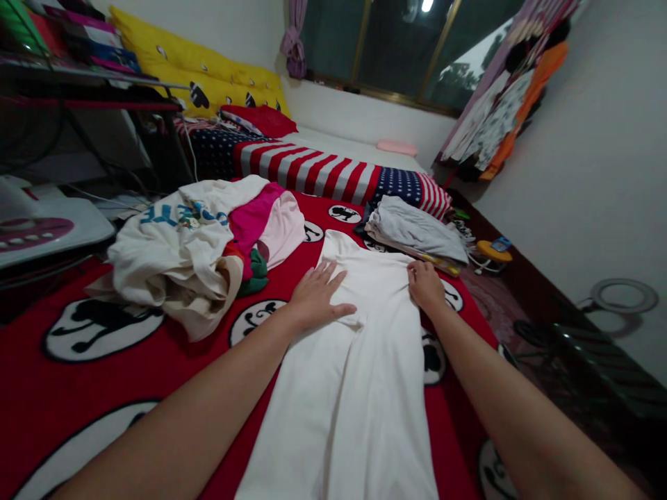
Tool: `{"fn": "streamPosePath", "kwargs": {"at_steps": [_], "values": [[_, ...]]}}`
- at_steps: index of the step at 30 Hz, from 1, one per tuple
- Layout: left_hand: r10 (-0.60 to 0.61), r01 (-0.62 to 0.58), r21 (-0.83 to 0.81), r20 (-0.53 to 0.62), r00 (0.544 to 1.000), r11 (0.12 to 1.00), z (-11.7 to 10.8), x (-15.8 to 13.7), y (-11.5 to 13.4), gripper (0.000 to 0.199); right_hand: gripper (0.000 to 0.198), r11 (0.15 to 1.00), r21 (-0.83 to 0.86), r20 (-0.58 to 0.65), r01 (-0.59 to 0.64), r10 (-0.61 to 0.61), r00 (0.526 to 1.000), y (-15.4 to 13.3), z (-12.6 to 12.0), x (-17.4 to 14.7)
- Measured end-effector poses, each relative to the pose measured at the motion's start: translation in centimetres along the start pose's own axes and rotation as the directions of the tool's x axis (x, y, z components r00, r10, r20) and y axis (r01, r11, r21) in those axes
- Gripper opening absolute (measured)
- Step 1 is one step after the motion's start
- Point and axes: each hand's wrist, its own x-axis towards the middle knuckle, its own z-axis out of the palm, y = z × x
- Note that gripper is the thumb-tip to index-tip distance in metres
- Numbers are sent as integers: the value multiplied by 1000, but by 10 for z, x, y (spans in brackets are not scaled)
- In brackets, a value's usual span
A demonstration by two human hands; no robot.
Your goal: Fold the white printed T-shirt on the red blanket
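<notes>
Lying flat on the red blanket [198,378], the white trousers [388,340] stretch out lengthwise in front of us, between our two forearms. Their waist points away from us, toward the bed with the striped cover [313,170], and their legs run back toward us, side by side, until the bottom edge of the view cuts them off. The long axis goes nearly straight away from us, leaning slightly right at the far end. The waist edge slants, its left corner reaching farther off than its right.

We rest our left hand [317,297] palm down on the left side of the upper part, fingers spread and thumb well apart from them. Our right hand [426,286] is at the right edge near the waist, its fingers bent and close together; we cannot tell whether they pinch the cloth. Left of the trousers sits a loose heap of clothes [180,239]; beyond our right hand lies a pile of folded grey clothes [420,229].
</notes>
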Motion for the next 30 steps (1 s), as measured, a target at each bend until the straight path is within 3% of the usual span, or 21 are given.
{"fn": "streamPosePath", "kwargs": {"at_steps": [8, 11, 15, 18, 22, 26, 30], "values": [[20, -19, 54, -27, 999, 998, 2, -8, 3, 70, 45, 956, 50, 94, 289, -293, 952, 14, -22, -78], [67, -63, 99, -35, 997, 993, 1, -29, 4, 62, 44, 939, 117, 62, 324, -333, 941, 18, -38, -117], [212, -213, 83, 12, 977, 974, -8, -78, -6, 54, 44, 877, 266, 2, 401, -416, 909, 8, -66, -178], [319, -319, -18, 95, 943, 948, -26, -120, -16, 47, 51, 789, 348, 8, 507, -543, 840, -4, -88, -222], [422, -391, -161, 291, 859, 906, -56, -171, -18, 53, 56, 656, 414, 96, 631, -721, 686, -22, -114, -260], [507, -442, -252, 349, 788, 861, -69, -210, -9, 63, 58, 591, 487, 185, 643, -789, 586, -39, -131, -265], [562, -471, -319, 329, 759, 823, -74, -225, 7, 66, 44, 454, 513, 129, 728, -880, 458, -52, -135, -261]]}}
